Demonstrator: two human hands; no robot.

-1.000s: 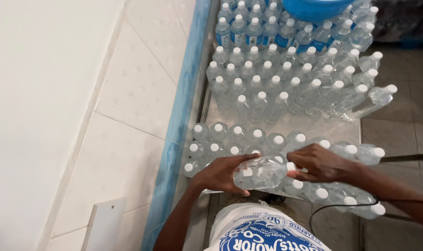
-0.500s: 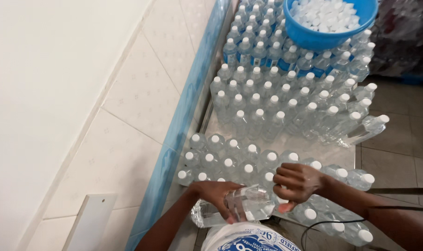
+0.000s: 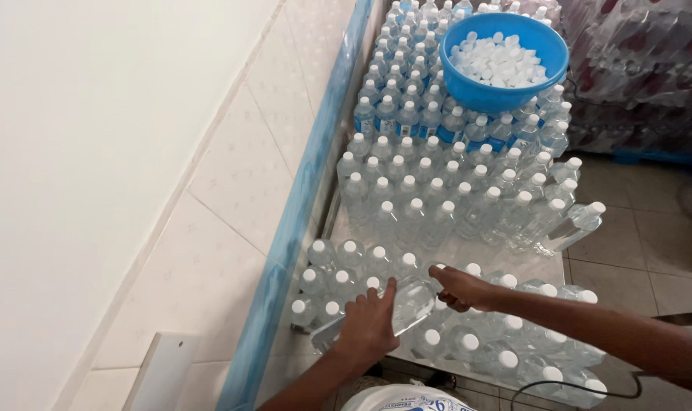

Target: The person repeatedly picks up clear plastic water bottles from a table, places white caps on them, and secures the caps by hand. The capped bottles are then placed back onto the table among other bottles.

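Head view: a person's left hand (image 3: 369,329) wraps around the body of a clear bottle (image 3: 395,308) lying tilted over the near edge of the desk (image 3: 467,251), while the right hand (image 3: 460,288) closes its fingers at the bottle's neck end; whether a cap sits under those fingers cannot be told. The bottle rests above a cluster of capped bottles (image 3: 338,274) at the near left corner, touching some of them.

Risks, as judged from here: the bottle is held on its side, so a loose or missing cap could let water spill over the rows beneath. A slip of either hand could knock the tightly packed neighbours like skittles. One bottle (image 3: 570,228) at the right edge already leans outward over the floor (image 3: 627,251) and could roll off with a nudge.

Farther back, upright bottles with white caps fill the desk; those toward the far edge carry blue label bands (image 3: 407,118). A round blue bowl (image 3: 505,61) heaped with white caps sits on top of them. Shrink-wrapped packs (image 3: 642,68), reddish under the film, are stacked beyond the right edge. A blue strip (image 3: 308,190) borders the tiled wall along the left edge.
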